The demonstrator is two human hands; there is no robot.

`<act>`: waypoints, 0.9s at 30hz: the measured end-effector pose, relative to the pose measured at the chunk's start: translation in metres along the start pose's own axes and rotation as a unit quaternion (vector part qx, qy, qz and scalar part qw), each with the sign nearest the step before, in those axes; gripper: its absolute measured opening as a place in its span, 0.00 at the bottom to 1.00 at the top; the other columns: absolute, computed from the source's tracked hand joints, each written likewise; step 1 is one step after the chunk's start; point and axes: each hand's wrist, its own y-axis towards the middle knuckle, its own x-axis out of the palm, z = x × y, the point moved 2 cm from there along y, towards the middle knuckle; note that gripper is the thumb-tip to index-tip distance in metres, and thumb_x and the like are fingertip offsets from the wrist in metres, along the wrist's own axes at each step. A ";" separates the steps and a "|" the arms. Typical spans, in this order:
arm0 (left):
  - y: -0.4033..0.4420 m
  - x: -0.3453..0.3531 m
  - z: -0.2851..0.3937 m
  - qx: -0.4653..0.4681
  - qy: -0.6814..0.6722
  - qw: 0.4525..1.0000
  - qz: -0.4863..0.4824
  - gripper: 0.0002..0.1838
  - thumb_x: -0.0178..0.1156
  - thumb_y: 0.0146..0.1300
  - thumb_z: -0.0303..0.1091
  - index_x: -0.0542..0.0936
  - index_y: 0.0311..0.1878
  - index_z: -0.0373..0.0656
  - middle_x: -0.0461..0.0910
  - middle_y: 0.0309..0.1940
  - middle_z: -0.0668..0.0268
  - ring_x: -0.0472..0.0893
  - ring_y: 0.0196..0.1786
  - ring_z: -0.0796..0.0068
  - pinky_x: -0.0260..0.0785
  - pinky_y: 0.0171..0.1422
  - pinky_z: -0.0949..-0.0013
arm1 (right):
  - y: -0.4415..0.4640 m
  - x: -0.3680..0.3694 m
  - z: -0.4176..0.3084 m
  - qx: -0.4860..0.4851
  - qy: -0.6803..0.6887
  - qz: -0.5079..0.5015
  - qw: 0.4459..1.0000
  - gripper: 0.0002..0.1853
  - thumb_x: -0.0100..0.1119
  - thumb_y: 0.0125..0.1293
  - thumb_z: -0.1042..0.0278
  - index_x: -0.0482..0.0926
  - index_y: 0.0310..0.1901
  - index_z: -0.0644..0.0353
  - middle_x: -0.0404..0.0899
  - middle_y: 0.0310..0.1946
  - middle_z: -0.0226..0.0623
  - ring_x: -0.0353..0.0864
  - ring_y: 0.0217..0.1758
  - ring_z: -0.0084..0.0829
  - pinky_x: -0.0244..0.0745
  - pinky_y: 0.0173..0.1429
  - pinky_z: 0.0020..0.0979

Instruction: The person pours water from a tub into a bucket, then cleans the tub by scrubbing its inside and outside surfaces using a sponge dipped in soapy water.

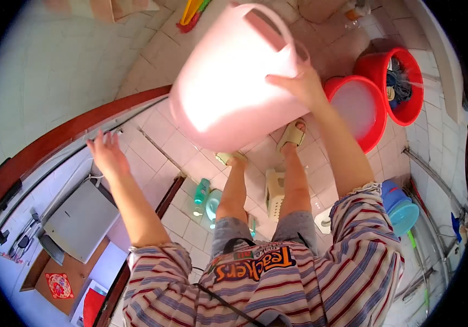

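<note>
A large pink bucket (228,82) with cut-out handles hangs tilted in front of me, its rim toward the upper right and its base toward the lower left. My right hand (298,87) grips it at the rim, close to one handle, with the thumb along the outer wall. Off to the left, my left hand (108,155) is raised in the air near the reddish-brown ledge, its fingers apart and nothing in them. The bucket's inside is mostly hidden from view.
A red basin of cloudy water (357,106) and a red tub with dark cloth (403,87) stand at right. Green bottles (202,191), a beige stool (275,191) and blue basins (400,210) are on the floor. A grey-topped cabinet (81,220) is at left.
</note>
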 end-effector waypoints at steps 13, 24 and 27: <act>0.081 0.053 0.038 -0.089 -0.077 0.972 -0.203 0.05 0.57 0.61 0.30 0.76 0.38 0.40 0.74 0.37 0.68 0.73 0.45 0.69 0.61 0.63 0.54 | -0.025 0.127 0.074 -0.307 -0.395 -0.056 0.864 0.05 0.56 0.49 0.70 0.78 0.30 0.52 0.76 0.31 0.34 0.77 0.41 0.36 0.73 0.45 0.36; 0.114 0.083 0.003 -0.145 -0.031 0.969 -0.196 0.22 0.48 0.68 0.33 0.61 0.60 0.31 0.57 0.63 0.52 0.57 0.69 0.47 0.53 0.72 0.48 | -0.070 0.185 0.102 -0.265 -0.136 -0.027 0.954 0.16 0.64 0.49 0.70 0.78 0.43 0.51 0.75 0.46 0.36 0.73 0.50 0.37 0.72 0.50 0.39; 0.081 0.062 -0.036 -0.187 0.041 0.963 -0.191 0.25 0.48 0.69 0.35 0.57 0.64 0.33 0.57 0.64 0.51 0.63 0.65 0.48 0.58 0.69 0.51 | -0.104 0.142 0.105 -0.275 0.019 0.109 0.955 0.16 0.62 0.52 0.72 0.78 0.45 0.52 0.74 0.47 0.37 0.74 0.48 0.35 0.72 0.50 0.37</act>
